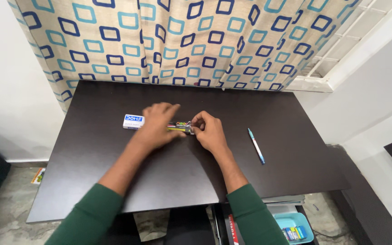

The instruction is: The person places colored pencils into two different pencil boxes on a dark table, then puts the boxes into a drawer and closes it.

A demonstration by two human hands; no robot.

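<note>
A long dark pencil box [181,125] with bright lettering lies on the dark table [114,181], near its middle. My left hand [158,124] rests flat over the box's left part, fingers spread. At the box's right end, my right hand [210,131] pinches it with fingertips. A small white and blue eraser [133,121] lies just left of my left hand, touching or nearly touching it. A light blue pen [256,145] lies on the table to the right, apart from my right hand.
A patterned curtain [182,41] hangs behind the table's far edge. White walls stand on both sides. Below the table's near edge sit a light blue tray [296,227] with small items and some stacked papers. A small packet [38,176] lies on the floor at left.
</note>
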